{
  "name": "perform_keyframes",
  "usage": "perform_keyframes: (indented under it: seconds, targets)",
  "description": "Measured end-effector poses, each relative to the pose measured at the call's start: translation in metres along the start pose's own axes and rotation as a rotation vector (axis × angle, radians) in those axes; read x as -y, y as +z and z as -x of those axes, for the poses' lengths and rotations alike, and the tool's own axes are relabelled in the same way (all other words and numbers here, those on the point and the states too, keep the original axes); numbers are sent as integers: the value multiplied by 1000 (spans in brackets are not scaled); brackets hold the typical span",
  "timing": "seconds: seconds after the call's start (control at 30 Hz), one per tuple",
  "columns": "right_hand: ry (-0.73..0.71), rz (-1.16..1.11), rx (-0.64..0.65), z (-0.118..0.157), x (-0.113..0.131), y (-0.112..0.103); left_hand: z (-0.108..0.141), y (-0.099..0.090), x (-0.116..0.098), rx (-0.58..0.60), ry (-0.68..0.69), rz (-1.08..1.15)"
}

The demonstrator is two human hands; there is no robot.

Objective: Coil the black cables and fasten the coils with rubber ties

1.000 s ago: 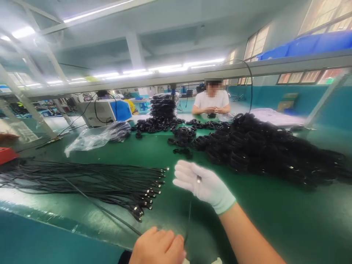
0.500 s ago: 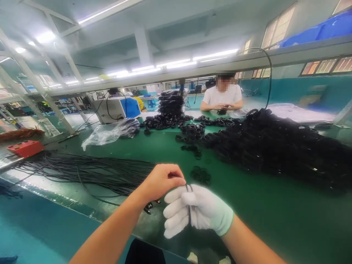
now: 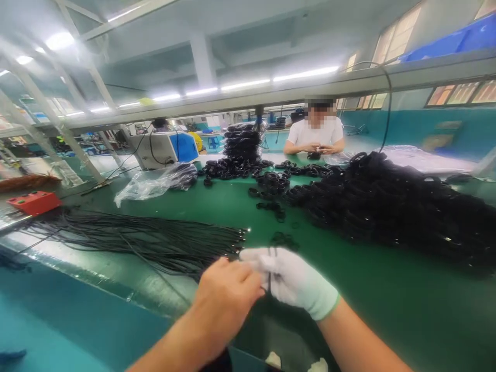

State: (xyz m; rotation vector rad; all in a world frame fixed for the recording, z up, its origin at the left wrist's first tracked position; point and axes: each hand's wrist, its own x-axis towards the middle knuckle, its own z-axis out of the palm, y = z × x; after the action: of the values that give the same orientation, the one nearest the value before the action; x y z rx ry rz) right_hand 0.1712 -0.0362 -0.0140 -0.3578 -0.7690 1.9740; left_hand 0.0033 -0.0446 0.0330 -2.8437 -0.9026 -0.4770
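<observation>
My right hand [image 3: 300,281], in a white glove, is closed round a thin black cable [image 3: 269,279] that runs across its fingers. Against those gloved fingers sits my bare left hand [image 3: 230,294], curled with its fingertips at the same cable; most of the grip is hidden behind its back. To the left lies a spread of long black cables [image 3: 143,237], their metal plug ends [image 3: 241,236] just beyond my hands. A small heap of black coils [image 3: 284,240] rests behind the glove.
A large mound of coiled black cables [image 3: 387,201] covers the bench's right side. Farther back are a clear plastic bag [image 3: 151,183], stacked bagged coils [image 3: 242,142] and a blue-and-white machine [image 3: 163,150]. A red box [image 3: 34,202] sits at left. Opposite, a co-worker [image 3: 315,134] handles a black coil.
My left hand has moved down and toward me, from the top of the cable at the glove to the front of the gloved fingers. The right hand's fingers are now less spread.
</observation>
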Motion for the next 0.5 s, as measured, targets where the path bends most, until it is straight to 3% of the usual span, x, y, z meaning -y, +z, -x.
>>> perform_keyframes:
  seconds: [0.13,0.23,0.3,0.4,0.5]
  targets:
    - [197,-30,247,5,-14,3,-29,-30,33,106,-31,304]
    - [260,-86,270,7,-18,10,-39,-23,48,204,-94,658]
    - [265,-124,274,7,-18,14,-39,-6,52,191,-111,809]
    - [140,-140,270,7,-13,16,-26,22,60,105,-181,737]
    - [-7,-133,246,6,-2,15,-5,43,67,100,-279,396]
